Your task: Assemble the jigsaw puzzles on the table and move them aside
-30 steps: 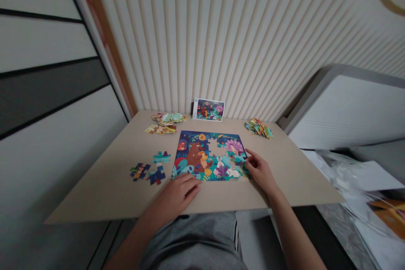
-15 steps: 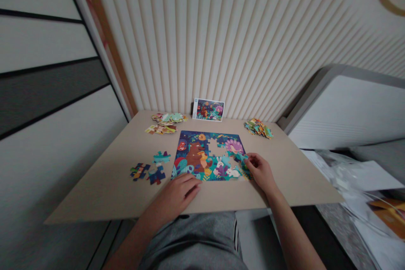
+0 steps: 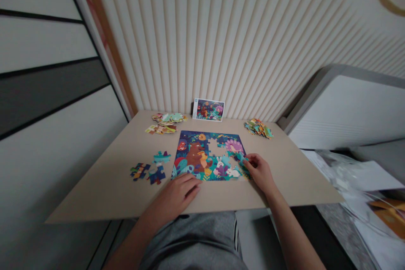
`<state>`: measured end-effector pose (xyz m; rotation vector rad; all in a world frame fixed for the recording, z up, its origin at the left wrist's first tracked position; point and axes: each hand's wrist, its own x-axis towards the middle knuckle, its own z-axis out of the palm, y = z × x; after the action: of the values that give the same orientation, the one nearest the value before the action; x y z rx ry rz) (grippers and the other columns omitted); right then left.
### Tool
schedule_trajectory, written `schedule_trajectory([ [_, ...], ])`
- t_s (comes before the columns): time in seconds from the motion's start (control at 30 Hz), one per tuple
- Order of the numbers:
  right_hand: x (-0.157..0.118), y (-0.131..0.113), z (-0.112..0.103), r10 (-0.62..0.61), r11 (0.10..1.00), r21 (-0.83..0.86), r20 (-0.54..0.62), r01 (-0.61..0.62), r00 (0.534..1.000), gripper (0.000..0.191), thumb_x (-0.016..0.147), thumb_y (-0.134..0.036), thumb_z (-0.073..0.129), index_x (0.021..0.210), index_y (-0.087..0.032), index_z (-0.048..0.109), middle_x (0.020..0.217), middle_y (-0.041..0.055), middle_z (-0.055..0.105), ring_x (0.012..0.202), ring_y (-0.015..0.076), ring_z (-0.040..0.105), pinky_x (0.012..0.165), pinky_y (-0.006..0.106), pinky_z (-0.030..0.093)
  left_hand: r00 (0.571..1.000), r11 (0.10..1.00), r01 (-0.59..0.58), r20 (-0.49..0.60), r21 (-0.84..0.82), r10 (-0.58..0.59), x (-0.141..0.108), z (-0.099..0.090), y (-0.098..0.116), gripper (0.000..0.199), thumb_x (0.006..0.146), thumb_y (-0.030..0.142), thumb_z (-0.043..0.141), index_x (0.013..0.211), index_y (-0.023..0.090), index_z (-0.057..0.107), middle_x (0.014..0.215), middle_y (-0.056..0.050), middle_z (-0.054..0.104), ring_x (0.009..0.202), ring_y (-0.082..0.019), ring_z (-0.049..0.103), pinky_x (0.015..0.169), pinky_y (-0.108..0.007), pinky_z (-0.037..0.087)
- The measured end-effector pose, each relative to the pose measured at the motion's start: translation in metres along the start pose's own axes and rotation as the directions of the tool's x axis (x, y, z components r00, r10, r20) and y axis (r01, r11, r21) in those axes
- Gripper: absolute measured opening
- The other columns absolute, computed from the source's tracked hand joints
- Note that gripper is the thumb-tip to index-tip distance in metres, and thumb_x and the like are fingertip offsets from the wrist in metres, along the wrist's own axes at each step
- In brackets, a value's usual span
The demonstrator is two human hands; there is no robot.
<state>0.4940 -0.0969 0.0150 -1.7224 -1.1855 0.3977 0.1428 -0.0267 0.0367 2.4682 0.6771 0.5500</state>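
A partly assembled jigsaw puzzle (image 3: 196, 156) with a bear, rabbits and a pink peacock lies flat in front of me. It has a gap at upper middle and a smaller one near the right edge. My right hand (image 3: 260, 172) pinches a teal puzzle piece (image 3: 243, 157) at that right edge, its fingertips covering part of it. Resting on the puzzle's lower left border and the table, my left hand (image 3: 182, 190) has its fingers stretched out and holds nothing. Several loose puzzle pieces (image 3: 156, 174) lie to the left of the puzzle.
Behind the puzzle a picture card (image 3: 209, 110) of the same scene stands against the pleated wall. Piles of pieces sit at the back left (image 3: 169, 119) and back right (image 3: 258, 128) of the beige table (image 3: 294, 177). Papers and cables (image 3: 363, 181) lie beyond its right side.
My right hand has shifted very slightly at the puzzle's right edge, and the teal piece in its fingers has turned a little. My left hand has stayed in place.
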Motion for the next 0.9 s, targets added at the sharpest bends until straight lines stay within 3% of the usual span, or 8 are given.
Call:
schedule_trajectory([
  [0.27, 0.001, 0.000, -0.002, 0.007, 1.000, -0.002, -0.046, -0.007, 0.999, 0.040, 0.081, -0.056, 0.070, 0.089, -0.017, 0.069, 0.077, 0.0068, 0.069, 0.065, 0.0180, 0.056, 0.059, 0.030, 0.044, 1.000, 1.000, -0.015, -0.016, 0.000, 0.015, 0.000, 0.001, -0.001, 0.022, 0.103, 0.025, 0.050, 0.114, 0.024, 0.069, 0.110, -0.005, 0.068, 0.105, -0.019, 0.063, 0.095, -0.033, 0.051],
  [0.5, 0.002, 0.002, -0.003, 0.023, 0.999, -0.025, 0.001, -0.023, 1.000, 0.052, 0.083, -0.053, 0.067, 0.119, -0.015, 0.072, 0.078, 0.0051, 0.071, 0.065, 0.0187, 0.059, 0.062, 0.031, 0.047, 1.000, 1.000, -0.007, -0.013, -0.006, 0.007, 0.000, 0.000, 0.001, 0.022, 0.103, 0.026, 0.050, 0.113, 0.024, 0.069, 0.109, -0.005, 0.069, 0.103, -0.019, 0.063, 0.094, -0.033, 0.051],
  [0.7, 0.002, 0.002, -0.004, 0.074, 0.996, 0.054, 0.006, -0.074, 0.997, 0.048, 0.081, -0.056, 0.070, 0.106, -0.016, 0.078, 0.093, 0.0109, 0.077, 0.080, 0.0253, 0.067, 0.072, 0.037, 0.054, 0.999, 1.000, -0.018, -0.033, -0.004, 0.018, 0.000, 0.001, -0.001, 0.022, 0.103, 0.027, 0.049, 0.112, 0.024, 0.070, 0.108, -0.005, 0.069, 0.103, -0.019, 0.063, 0.093, -0.033, 0.051],
  [0.9, 0.009, -0.011, -0.005, 0.118, 0.980, 0.160, 0.010, -0.118, 0.993, 0.044, 0.076, -0.056, 0.076, 0.095, -0.017, 0.077, 0.086, 0.0104, 0.077, 0.073, 0.0226, 0.067, 0.066, 0.034, 0.054, 1.000, 1.000, -0.012, -0.024, 0.006, 0.012, 0.000, 0.002, -0.001, 0.023, 0.103, 0.027, 0.049, 0.113, 0.025, 0.070, 0.109, -0.004, 0.069, 0.104, -0.019, 0.063, 0.094, -0.032, 0.051],
])
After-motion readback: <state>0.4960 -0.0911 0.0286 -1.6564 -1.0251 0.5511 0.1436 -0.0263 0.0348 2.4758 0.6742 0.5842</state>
